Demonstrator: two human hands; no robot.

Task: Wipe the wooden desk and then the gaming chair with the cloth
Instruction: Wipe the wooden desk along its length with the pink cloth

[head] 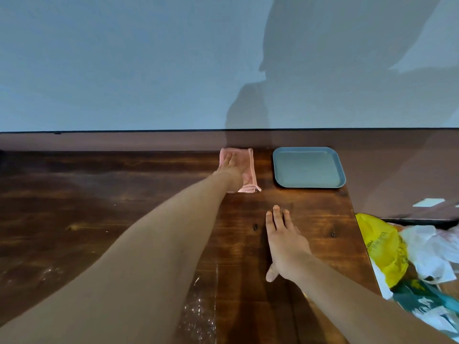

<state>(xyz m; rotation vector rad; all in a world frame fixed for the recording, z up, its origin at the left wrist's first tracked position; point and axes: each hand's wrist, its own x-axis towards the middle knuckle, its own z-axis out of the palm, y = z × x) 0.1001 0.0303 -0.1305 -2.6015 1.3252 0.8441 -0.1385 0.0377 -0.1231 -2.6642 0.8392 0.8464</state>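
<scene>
At the bottom centre of the frame, a patch of pale specks and smears [198, 314] is seen on the dark brown wooden table [99, 207]; it is judged to be dust not yet wiped. Just above it, right of centre, the right hand [285, 242] is laid flat on the wood, fingers straight and close together, with nothing held. At the lower right edge of the frame, beside the table's end, a crumpled yellow plastic bag [382, 247] is heaped with white and teal wrappings [422, 254].

Farther up, at the centre, the folded pink cloth with stitched edges [248, 170] lies on the table close to its far edge. The left hand [229, 165] is pressed on the cloth's left part with fingers extended, the arm being stretched across from the lower left. Just right of the cloth, parted from it by a strip of bare wood, a square grey-blue tray with rounded corners [308, 150] is set. Behind everything a plain blue-grey wall [124, 58] is seen. The gaming chair is not in view.

Since the cloth is only pressed and not gripped, it could bunch up or be left behind under a quick stroke. A sweep to the right could strike the tray and shove it toward the table's end. The near patch could be passed over if wiping is kept to the far strip.
</scene>
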